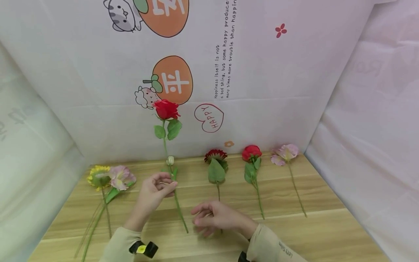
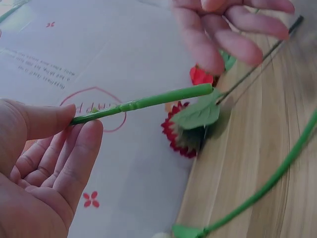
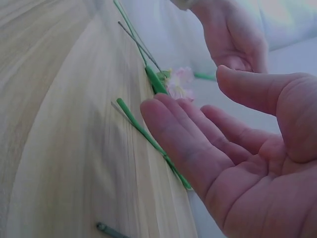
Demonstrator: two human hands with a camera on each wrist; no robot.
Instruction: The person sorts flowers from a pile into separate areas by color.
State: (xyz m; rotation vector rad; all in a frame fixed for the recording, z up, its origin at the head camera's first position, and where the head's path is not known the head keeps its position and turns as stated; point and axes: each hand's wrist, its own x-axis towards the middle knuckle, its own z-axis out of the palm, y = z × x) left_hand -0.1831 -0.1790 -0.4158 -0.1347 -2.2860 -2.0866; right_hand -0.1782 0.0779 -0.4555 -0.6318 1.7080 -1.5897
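Note:
My left hand pinches the green stem of a red rose between thumb and forefinger. Its bloom stands upright against the white backdrop, with leaves below it. The cut end of the rose's stem juts out past the fingertips in the left wrist view. Behind the left hand lies a white flower, its green stem running toward the front. My right hand hovers over the lower stem of a dark red flower. Its fingers are loosely spread and hold nothing.
A yellow flower and a pale pink flower lie together on the left of the wooden table. To the right lie a round red flower and a light purple flower. A printed white backdrop rises behind.

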